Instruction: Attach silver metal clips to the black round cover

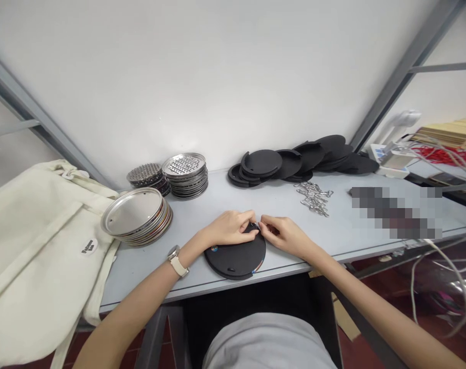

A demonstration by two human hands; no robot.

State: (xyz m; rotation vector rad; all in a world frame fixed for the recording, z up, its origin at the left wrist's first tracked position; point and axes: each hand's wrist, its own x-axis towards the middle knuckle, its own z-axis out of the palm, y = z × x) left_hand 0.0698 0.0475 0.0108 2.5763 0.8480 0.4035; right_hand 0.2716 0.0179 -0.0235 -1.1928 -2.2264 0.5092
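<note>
A round black disc (238, 259) lies near the front edge of the table, with a small coloured spot at its left and a thin coloured strip at its lower right rim. My left hand (229, 228), wearing a watch, grips the disc's far edge, thumb on top and fingers curled over. At the far right of that edge, my right hand (281, 233) is closed in a pinch, its fingertips almost meeting the left ones. A tiny dark, shiny bit shows between the two hands; my fingers hide most of it. To the right lies a heap of small metal clasps (314, 199).
Plain round metal plates (135, 210) are stacked at left, with stacks of perforated metal discs (185, 169) behind. More black discs (261, 164) overlap along the wall. A cream bag (44, 256) leans at the left edge. White cables (440, 251) hang at right.
</note>
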